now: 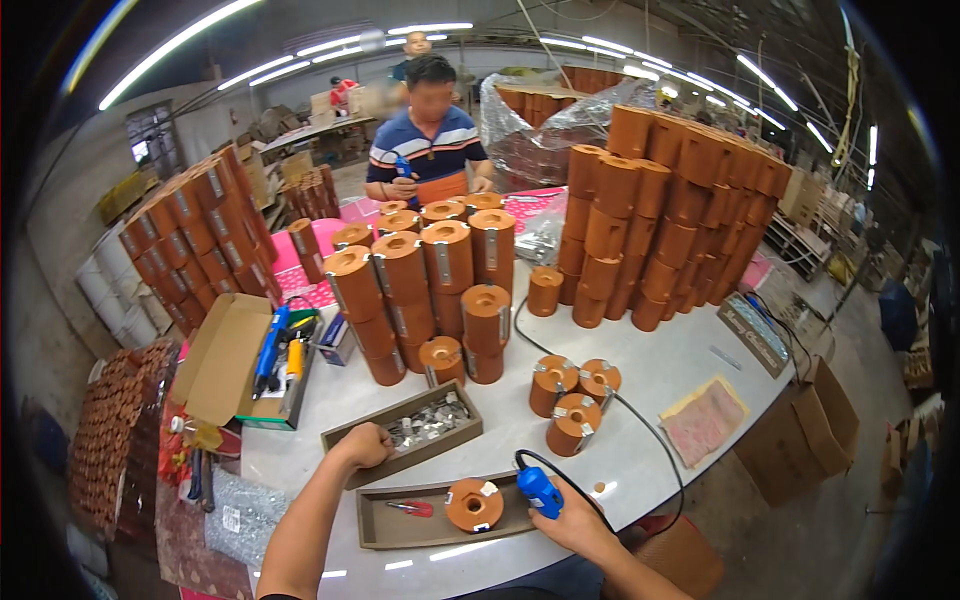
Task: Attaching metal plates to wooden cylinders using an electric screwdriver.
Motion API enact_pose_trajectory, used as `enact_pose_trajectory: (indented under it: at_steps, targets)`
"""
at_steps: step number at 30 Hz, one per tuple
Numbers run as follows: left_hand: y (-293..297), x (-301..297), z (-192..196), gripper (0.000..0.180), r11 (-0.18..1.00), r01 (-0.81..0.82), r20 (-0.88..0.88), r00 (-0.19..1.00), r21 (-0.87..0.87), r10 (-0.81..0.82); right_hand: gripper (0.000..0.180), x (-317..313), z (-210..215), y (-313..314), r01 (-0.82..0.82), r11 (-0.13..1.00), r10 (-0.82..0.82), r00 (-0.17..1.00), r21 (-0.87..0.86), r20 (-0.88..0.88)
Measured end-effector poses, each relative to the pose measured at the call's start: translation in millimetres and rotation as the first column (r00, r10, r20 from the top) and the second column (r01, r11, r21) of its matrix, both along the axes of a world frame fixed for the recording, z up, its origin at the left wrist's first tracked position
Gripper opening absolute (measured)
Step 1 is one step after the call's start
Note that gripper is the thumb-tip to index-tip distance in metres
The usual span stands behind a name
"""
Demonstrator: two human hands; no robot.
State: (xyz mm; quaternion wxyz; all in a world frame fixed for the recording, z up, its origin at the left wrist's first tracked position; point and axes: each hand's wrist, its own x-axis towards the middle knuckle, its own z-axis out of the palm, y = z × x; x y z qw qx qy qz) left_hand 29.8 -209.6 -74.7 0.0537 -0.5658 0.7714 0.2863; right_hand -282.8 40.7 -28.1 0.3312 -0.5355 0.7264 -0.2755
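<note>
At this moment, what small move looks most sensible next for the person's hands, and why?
Probably the left hand lifts one metal piece out of the tray of metal pieces, since it rests closed at that tray, while the right hand holds the blue power tool beside the orange spool in the near tray.

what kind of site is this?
Likely a factory assembly floor: stacks of orange cylindrical parts cover the white worktable, a tray of small metal pieces sits by the left hand, and the right hand grips a blue corded power tool.

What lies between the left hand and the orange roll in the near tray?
In the head view, between the left hand and the orange roll lies a red-handled tool in the tray.
</note>
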Motion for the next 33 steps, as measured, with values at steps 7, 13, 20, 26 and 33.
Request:
enact_pose_trajectory:
  at_steps: [7,13,20,26,33]
  targets:
    - [17,10,5,0.022,0.98,-0.177,-0.281,0.939,0.096,0.197,0.047,0,-12,-3,0.017,1.0,-0.017,0.999,0.01,0.046]
    - [36,-2,34,0.028,0.96,-0.177,-0.089,0.983,-0.217,0.161,0.046,-2,-19,-2,0.031,0.999,-0.03,0.999,-0.016,0.039]
    - [37,-7,22,0.022,0.858,-0.256,-0.289,0.948,-0.446,0.132,0.044,-1,-10,-2,0.027,0.999,-0.025,0.998,-0.041,0.053]
    - [32,-3,16,0.012,0.841,-0.496,-0.622,0.734,-0.216,0.273,0.046,-1,-11,-6,0.019,0.999,-0.017,0.998,-0.041,0.055]
    - [76,-28,64,0.013,0.88,-0.306,-0.746,0.471,0.362,0.471,0.055,-4,-26,-4,0.051,0.988,-0.049,0.999,-0.143,0.018]
